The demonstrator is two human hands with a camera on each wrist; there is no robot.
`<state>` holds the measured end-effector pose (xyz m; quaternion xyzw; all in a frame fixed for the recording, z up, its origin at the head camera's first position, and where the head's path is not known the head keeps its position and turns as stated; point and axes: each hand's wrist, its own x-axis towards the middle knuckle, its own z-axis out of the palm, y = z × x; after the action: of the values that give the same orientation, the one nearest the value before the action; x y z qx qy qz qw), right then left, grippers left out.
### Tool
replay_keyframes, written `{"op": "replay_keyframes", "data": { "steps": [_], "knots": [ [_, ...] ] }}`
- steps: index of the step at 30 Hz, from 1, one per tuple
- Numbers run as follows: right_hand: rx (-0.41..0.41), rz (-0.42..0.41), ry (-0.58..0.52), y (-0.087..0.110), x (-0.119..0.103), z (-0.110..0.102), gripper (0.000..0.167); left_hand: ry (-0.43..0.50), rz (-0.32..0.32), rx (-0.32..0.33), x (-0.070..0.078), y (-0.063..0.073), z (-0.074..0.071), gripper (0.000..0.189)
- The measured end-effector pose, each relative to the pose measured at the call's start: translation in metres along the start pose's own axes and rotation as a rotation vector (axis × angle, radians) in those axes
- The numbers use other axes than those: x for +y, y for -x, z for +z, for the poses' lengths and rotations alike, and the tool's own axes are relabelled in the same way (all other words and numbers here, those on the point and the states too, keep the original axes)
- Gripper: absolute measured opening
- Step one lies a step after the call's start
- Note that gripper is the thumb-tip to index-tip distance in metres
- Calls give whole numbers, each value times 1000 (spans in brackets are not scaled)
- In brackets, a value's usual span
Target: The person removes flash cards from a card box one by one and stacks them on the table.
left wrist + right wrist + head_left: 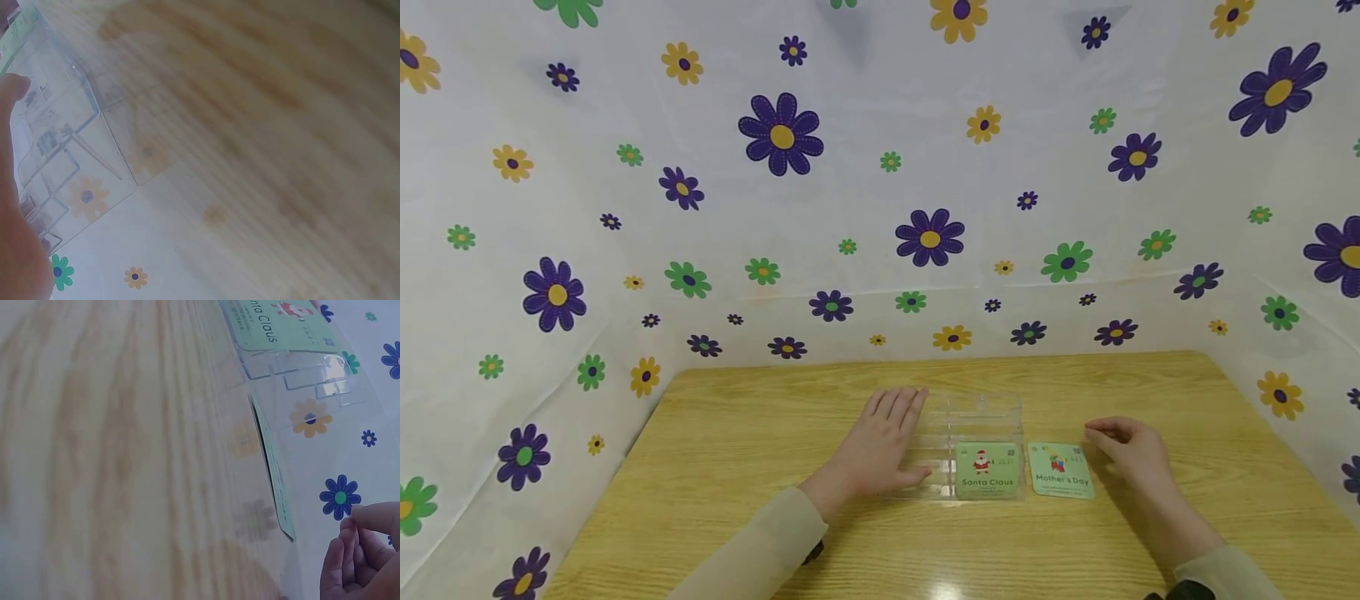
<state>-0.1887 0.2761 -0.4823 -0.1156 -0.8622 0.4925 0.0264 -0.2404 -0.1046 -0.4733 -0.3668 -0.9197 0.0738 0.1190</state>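
Observation:
My left hand (880, 446) rests over the left side of a clear plastic card rack (985, 404), fingers extended toward its back edge and thumb apart near its front. In the left wrist view the thumb (14, 87) overlaps the rack's clear tiers. A green Santa Claus card (987, 471) stands in the front right compartment of the rack. To the right of the rack, a pale green Mother's Day card (1060, 471) lies on the table. Just beyond this card's right edge is my right hand (1131, 450), fingers curled and thumb meeting the index fingertip, nothing seen between them.
The wood-grain table (737, 433) carries the rack and cards. A white cloth (865, 183) with purple, yellow and green flowers hangs behind the table and along both sides. Light glares off the table's front edge.

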Motion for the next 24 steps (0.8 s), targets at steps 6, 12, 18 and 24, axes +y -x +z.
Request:
{"op": "replay_keyframes", "data": {
  "steps": [6, 12, 18, 24],
  "knots": [
    [-7, -24, -13, -1, -4, 3, 34, -6, -2, 2, 0, 0, 0, 113],
    [-28, -26, -29, 0, -10, 5, 34, -3, -4, 2, 0, 1, 0, 113],
    [-42, -18, -62, 4, -15, 7, 36, -10, -2, -4, 1, 2, -1, 113],
    [-71, -21, -79, 9, -24, 8, 36, -18, -4, 1, 1, 2, -1, 112]
  ]
}}
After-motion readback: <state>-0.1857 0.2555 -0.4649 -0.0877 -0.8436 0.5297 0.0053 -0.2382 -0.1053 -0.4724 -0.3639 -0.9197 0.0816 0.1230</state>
